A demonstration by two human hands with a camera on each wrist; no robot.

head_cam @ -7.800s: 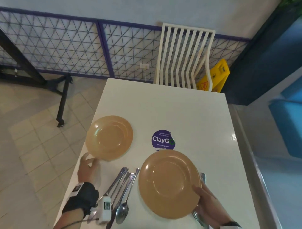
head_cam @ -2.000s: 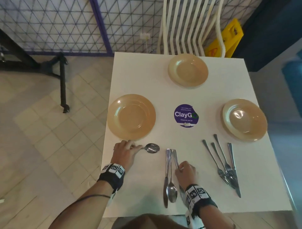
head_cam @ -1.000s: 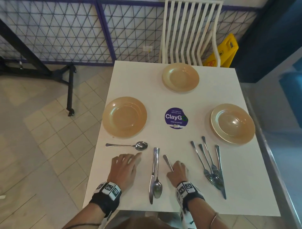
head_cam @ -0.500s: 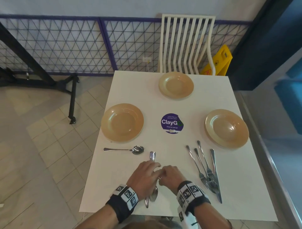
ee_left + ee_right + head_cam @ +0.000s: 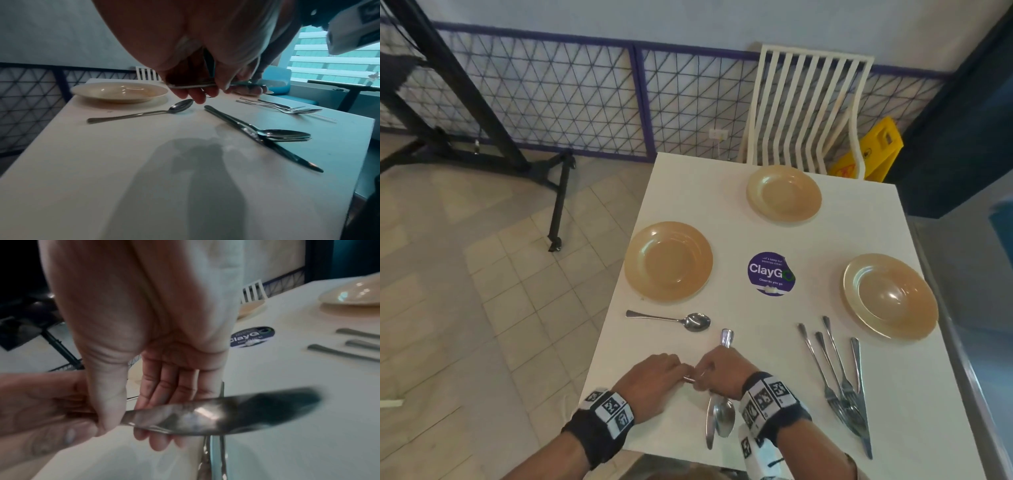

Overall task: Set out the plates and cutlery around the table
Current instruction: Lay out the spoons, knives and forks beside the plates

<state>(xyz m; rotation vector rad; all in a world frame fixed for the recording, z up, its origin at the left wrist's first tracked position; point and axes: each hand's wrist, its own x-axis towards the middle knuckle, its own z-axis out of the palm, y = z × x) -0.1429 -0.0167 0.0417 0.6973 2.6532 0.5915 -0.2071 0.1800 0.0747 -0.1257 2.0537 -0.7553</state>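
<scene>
1. Handover in progress: left grip [image 5: 654, 380] and right grip [image 5: 719, 370] meet above the near edge of the desk [image 5: 767, 329]. Both pinch one held utensil [image 5: 205, 418], and blur hides its type.
2. Left fingers should close firmly on the handle before the right thumb lets go.
3. Likely destination is beside the spoon [image 5: 697, 322] below the left plate [image 5: 667, 262]. Lay it parallel, clear of the rim.
4. Keep it above the loose cutlery [image 5: 722, 414] directly beneath.
</scene>
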